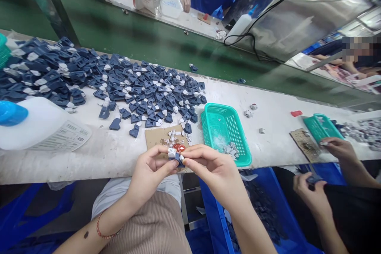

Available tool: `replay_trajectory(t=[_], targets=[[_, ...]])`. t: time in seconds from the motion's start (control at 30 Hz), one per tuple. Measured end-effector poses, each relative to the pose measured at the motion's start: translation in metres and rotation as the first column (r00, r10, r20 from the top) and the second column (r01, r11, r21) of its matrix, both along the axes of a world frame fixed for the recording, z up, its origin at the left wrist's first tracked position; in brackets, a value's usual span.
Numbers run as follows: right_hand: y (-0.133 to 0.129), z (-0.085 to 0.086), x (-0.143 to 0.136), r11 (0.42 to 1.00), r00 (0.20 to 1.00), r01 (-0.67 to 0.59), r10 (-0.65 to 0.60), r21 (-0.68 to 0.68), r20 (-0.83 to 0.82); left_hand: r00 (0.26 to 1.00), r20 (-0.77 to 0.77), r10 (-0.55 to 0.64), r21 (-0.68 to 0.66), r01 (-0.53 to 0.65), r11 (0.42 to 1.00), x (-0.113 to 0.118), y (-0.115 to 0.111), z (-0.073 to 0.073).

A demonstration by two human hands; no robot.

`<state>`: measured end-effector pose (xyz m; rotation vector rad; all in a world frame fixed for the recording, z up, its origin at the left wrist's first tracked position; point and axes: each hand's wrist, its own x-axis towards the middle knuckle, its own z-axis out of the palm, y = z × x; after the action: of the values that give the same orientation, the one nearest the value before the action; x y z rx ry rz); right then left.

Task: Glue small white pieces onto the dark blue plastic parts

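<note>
Between my two hands, in front of my body at the table's edge, is a small dark blue and white plastic part (pixel 176 157). My left hand (pixel 153 166) pinches its blue body and the white end at the left. The fingertips of my right hand (pixel 210 164) are closed on a small white piece (pixel 181 158) at the part's right side. Just behind the fingers shows a round red-brown thing (pixel 179 148), partly hidden. A piece of cardboard (pixel 153 137) lies beyond, with several small white pieces (pixel 176 132) on it.
A heap of blue and white parts (pixel 143 91) covers the table's left. A large white bottle (pixel 50 127) lies at the near left. Right of my hands stands a green basket (pixel 226 127) with grey pieces. A co-worker's hands (pixel 342 154) are at the right, over blue bins (pixel 276 206).
</note>
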<state>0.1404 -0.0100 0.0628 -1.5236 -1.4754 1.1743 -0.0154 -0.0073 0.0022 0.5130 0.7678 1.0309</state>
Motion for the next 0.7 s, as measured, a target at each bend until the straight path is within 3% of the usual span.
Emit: replay_trajectory(t=[0.13, 0.23, 0.37, 0.53, 0.7], targets=[[-0.001, 0.003, -0.001, 0.999, 0.998, -0.028, 0.027, 0.017, 0.055, 1.000, 0.002, 0.018, -0.004, -0.018, 1.000, 0.000, -0.003, -0.001], [0.000, 0.001, 0.001, 0.995, 0.996, -0.036, 0.027, -0.094, -0.089, 0.999, 0.010, 0.039, 0.025, -0.039, 0.999, -0.001, -0.003, 0.001], [-0.002, -0.008, -0.003, 0.984, 0.961, 0.038, -0.084, -0.177, -0.262, 0.998, 0.000, 0.061, 0.088, -0.061, 0.994, -0.001, -0.001, 0.006], [-0.009, -0.020, -0.024, 0.963, 0.881, -0.041, -0.092, -0.268, -0.465, 0.995, 0.084, -0.052, 0.087, 0.045, 0.995, 0.003, -0.002, 0.009], [-0.010, -0.025, -0.033, 0.971, 0.885, 0.073, -0.169, -0.228, -0.434, 0.997, -0.074, 0.023, 0.042, -0.020, 0.999, 0.002, -0.002, 0.004]])
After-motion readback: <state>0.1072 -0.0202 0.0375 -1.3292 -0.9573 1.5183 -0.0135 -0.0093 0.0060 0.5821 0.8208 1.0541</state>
